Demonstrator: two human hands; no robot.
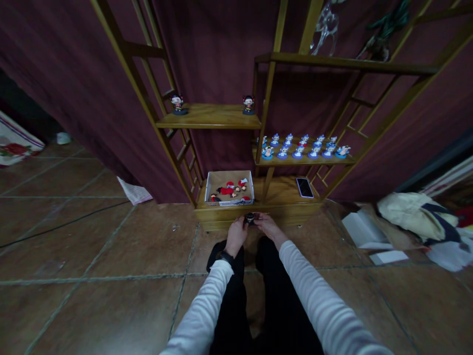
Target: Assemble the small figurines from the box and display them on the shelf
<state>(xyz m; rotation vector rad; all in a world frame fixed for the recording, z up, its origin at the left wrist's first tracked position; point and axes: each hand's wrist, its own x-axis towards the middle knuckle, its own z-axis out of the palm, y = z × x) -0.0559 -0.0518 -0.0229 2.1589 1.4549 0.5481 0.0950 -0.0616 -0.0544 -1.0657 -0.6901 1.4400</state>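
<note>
Between my two hands is a small dark-haired figurine (250, 218), seen from above, so its lower part is hidden. My left hand (236, 234) is closed on its left side, with a dark watch on the wrist. My right hand (268, 226) grips it from the right. Just beyond my hands, an open cardboard box (218, 178) with several red and black figurines (225, 191) lying in it rests on the shelf unit's low base (210, 211). Two similar figurines stand upright on the shelf above: one at the left end (178, 104), one at the right (249, 104).
Several blue and white figurines (298, 151) stand in rows on the right shelf (288, 161). A phone (305, 188) lies on the base at right. Glass and green ornaments stand higher up. White boxes (364, 230) and a cloth bag (410, 212) lie on the floor at right; a cable (66, 225) crosses it at left.
</note>
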